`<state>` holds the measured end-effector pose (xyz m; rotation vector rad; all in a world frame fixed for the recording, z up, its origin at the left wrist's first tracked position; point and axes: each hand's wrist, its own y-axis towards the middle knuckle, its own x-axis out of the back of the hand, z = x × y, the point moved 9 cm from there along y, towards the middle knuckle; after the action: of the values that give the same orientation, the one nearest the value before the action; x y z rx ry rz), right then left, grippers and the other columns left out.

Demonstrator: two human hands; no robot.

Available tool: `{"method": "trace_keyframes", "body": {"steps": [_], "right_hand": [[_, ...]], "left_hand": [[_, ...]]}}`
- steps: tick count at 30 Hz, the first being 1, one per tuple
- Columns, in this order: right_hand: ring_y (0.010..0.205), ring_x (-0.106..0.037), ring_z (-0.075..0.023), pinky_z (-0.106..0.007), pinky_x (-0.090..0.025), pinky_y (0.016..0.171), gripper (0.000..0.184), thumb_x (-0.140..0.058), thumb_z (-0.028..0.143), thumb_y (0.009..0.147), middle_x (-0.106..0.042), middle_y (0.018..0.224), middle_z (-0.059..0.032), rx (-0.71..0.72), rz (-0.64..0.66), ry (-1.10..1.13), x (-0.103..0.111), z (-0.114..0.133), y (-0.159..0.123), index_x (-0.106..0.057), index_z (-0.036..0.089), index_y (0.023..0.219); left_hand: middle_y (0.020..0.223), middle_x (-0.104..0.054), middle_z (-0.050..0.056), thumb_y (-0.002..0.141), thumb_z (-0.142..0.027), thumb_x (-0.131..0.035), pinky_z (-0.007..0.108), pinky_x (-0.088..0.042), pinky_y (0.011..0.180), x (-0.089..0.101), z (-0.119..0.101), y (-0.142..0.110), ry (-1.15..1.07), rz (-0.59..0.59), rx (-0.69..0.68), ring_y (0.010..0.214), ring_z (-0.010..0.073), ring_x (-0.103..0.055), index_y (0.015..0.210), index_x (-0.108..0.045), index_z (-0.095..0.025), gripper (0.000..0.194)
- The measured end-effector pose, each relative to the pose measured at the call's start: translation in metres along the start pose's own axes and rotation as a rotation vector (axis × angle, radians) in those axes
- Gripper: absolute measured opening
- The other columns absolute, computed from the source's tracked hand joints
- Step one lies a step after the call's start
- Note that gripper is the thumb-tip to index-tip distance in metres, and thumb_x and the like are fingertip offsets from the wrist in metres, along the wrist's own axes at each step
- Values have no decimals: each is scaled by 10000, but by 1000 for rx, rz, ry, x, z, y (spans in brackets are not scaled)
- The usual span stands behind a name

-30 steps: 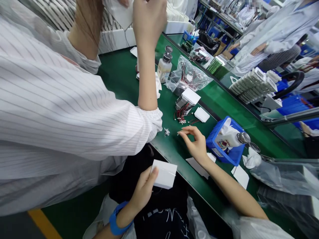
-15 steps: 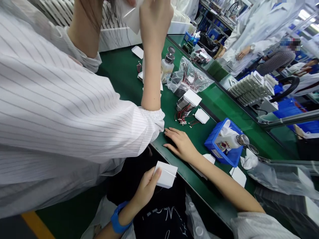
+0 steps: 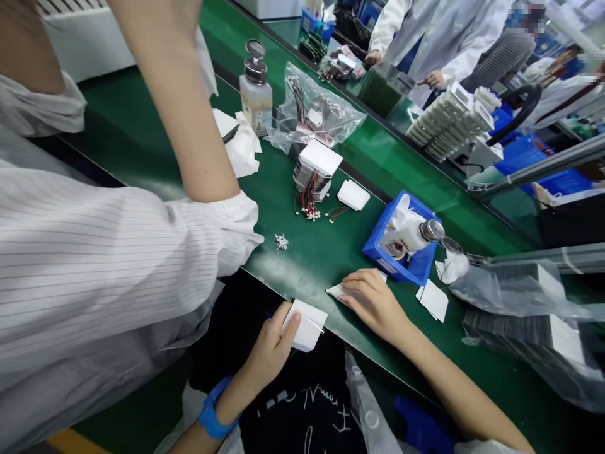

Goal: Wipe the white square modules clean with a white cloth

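Observation:
My left hand [image 3: 270, 340] grips a white rectangular block [image 3: 309, 325] in front of the table edge, the thumb lying on its face. A thin, pale line runs along that face and ends at a small tip. My right hand [image 3: 375, 302] rests over a flat white sheet [image 3: 336, 291] on the green table [image 3: 302, 271], fingers spread and touching it; the palm side is hidden. Beyond the hands are a stack of white packs [image 3: 319, 161] with red and black wires, a single white pack [image 3: 353, 195], and a small pile of white bits [image 3: 282, 242].
A co-worker's sleeve and forearm [image 3: 208, 145] reach across at left. A blue bin [image 3: 401, 268] with a pump bottle [image 3: 406, 239] stands at right. Further back are another pump bottle [image 3: 256, 94] and a clear bag of wires [image 3: 316, 113]. Bagged stacks [image 3: 515, 328] lie far right.
My right hand has drawn back from the table's near edge onto the white sheet. The left still holds the block. The view has shifted, uncovering the white bits near the co-worker's sleeve.

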<state>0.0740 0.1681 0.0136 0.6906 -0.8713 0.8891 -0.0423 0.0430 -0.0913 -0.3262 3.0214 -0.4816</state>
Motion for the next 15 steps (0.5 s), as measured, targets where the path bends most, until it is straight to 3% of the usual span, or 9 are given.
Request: {"method": "trace_keyframes", "body": {"steps": [4,10,15], "right_hand": [[979,-568,-227,-418,-488,851,66,-557,234,968,-644,1040,-96,-19,34,27,-18,-9,-1,-585,210,1023],[877,-586,-193,-363,-480,783,31,-549,230,974,-652,936,-64,-49,-34,151,-12,-20,8,-548,212,948],[821,-619,-165,-306,-501,724,35,-584,231,960,-655,893,-50,8,-68,330,-18,-13,12,-574,210,985]], "left_hand": [[674,-605,-22,987,-462,-441,203,-387,482,-6,-4,4,62,-28,-9,545,131,-550,1125,-518,-198,308],[590,-551,-46,977,-438,-484,185,-394,421,-15,-9,9,75,-74,-5,467,117,-515,1424,-382,-197,518],[643,-574,-37,966,-456,-497,217,-514,415,-20,-1,11,11,-70,64,481,134,-582,1511,-281,-223,630]]}}
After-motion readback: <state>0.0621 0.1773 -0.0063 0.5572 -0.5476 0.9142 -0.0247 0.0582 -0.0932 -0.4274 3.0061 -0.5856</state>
